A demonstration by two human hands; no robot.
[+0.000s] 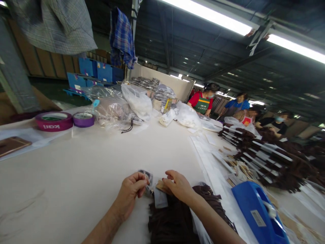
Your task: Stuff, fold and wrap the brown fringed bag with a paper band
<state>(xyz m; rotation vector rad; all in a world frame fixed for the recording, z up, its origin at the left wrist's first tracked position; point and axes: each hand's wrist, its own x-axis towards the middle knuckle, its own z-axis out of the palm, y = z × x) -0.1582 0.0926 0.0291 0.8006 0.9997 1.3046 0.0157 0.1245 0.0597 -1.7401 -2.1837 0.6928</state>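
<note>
Near the bottom middle, my left hand (132,189) is closed in a pinch on a thin white string (147,179). A small dark packet (145,173) sits just behind those fingertips, partly hidden by them. My right hand (179,185) is a short way to the right, with its thumb and forefinger apart. Against its thumb side is a tan cardboard tag (162,186); its lower fingers are hidden. Below that tag, a pale grey-white tag (160,198) rests on a dark brown fringed garment (172,220), which lies under my right wrist.
A blue plastic container (254,206) stands at right, near piled brown garments (264,159). Tape rolls (54,127) and a phone (14,145) lie at left. Plastic bags (138,101) line the table's far side. Several people (203,101) are beyond the table.
</note>
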